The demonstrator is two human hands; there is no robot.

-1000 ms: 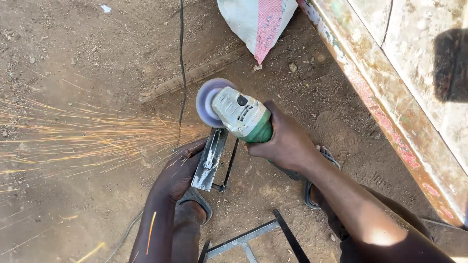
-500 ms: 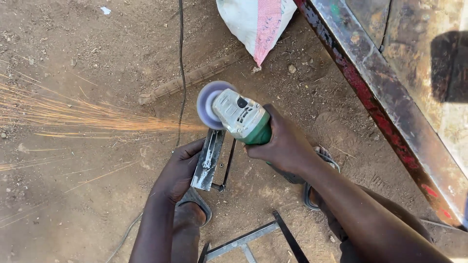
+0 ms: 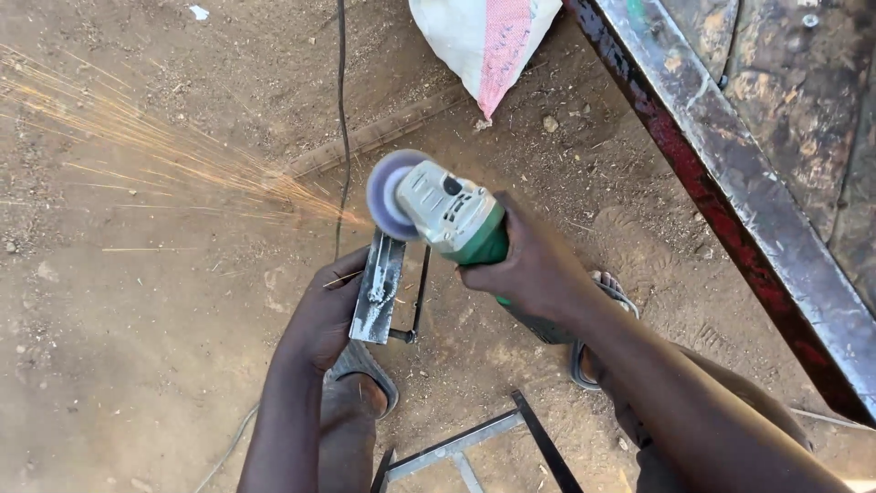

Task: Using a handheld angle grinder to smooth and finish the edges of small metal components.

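Note:
My right hand [image 3: 534, 269] grips a green and grey angle grinder [image 3: 447, 215]. Its spinning disc [image 3: 388, 194] meets the far end of a short metal angle piece [image 3: 379, 288] lying on the dirt. Orange sparks [image 3: 164, 151] fly from the disc to the upper left. My left hand [image 3: 324, 315] holds the metal piece down along its left side. My left foot in a sandal [image 3: 360, 388] sits just behind the piece, and my right foot [image 3: 598, 351] is partly hidden under my right arm.
A black cable [image 3: 341, 110] runs across the dirt from the top edge toward the metal piece. A white and pink sack [image 3: 484, 41] lies at the top. A rusty red-edged steel frame [image 3: 730, 201] slants along the right. Welded metal bars [image 3: 474, 443] lie near the bottom.
The spark stream has swung from level leftward to angling up-left. The view has shifted slightly; both hands keep their hold and the grinder stays on the piece's end.

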